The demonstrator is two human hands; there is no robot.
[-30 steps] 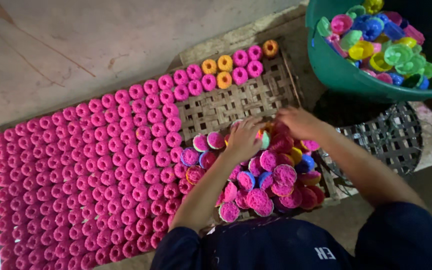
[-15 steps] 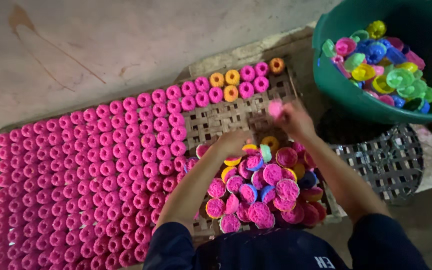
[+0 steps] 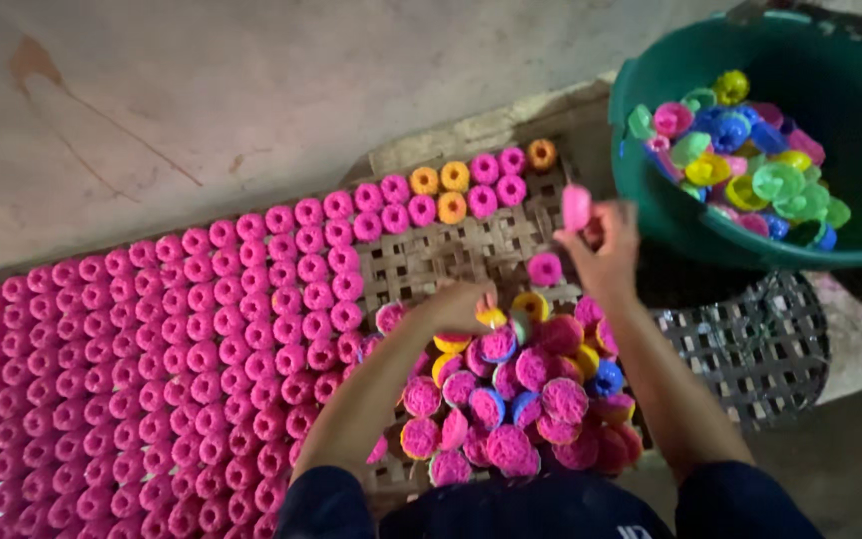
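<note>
The right hand point(image 3: 606, 255) is lifted above the woven tray point(image 3: 451, 262), its fingers pinching a pink cup point(image 3: 577, 207) that stands up from the fingertips (blurred, so the exact grip is hard to read). Just below those fingers a single pink piece point(image 3: 545, 269) sits on bare weave. Beyond them to the right is the green tub point(image 3: 670, 225), holding loose cups point(image 3: 740, 165) in green, yellow, blue and pink.

The left hand point(image 3: 461, 304) rests low at the near edge of the pile point(image 3: 521, 399), fingers curled down together onto a yellow piece point(image 3: 492, 317); whether they grip it I cannot tell. The pile of pink, yellow and blue pieces lies right under and toward the body from those fingers. To the left of them, close rows of pink pieces point(image 3: 152, 369) cover the tray, and farther out from the fingertips sit a few orange ones point(image 3: 438, 193).
</note>
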